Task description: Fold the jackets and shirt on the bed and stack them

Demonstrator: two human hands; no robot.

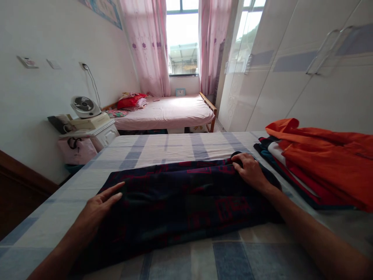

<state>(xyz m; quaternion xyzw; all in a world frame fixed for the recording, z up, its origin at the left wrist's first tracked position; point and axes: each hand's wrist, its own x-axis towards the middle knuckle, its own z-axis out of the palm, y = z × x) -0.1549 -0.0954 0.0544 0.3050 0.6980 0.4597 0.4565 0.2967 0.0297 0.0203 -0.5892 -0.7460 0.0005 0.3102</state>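
Step in hand, as I judged it: arranging the dark patterned garment (175, 206), which lay lengthwise across the checked bedspread (201, 147) in front of me, its surface lightly creased. My left hand (99, 208) was at its left end, thumb and forefinger parted, fingertips against the cloth, nothing pinched between them. My right hand (250, 171) was bent over the far right corner, by a dark rounded edge; whether it had a fold of fabric in its grip, I could not tell. I reckoned the next move called for a light, even touch at both ends, so as not to add creases.

Surroundings: an orange garment (329, 159) lay on a stack of folded clothes (276, 149) near the right end, leaving less room that side. Beyond stood a pink-sheeted bed (171, 111); left, a fan (85, 105); right, a white wardrobe (291, 81). None of these blocked my hands.
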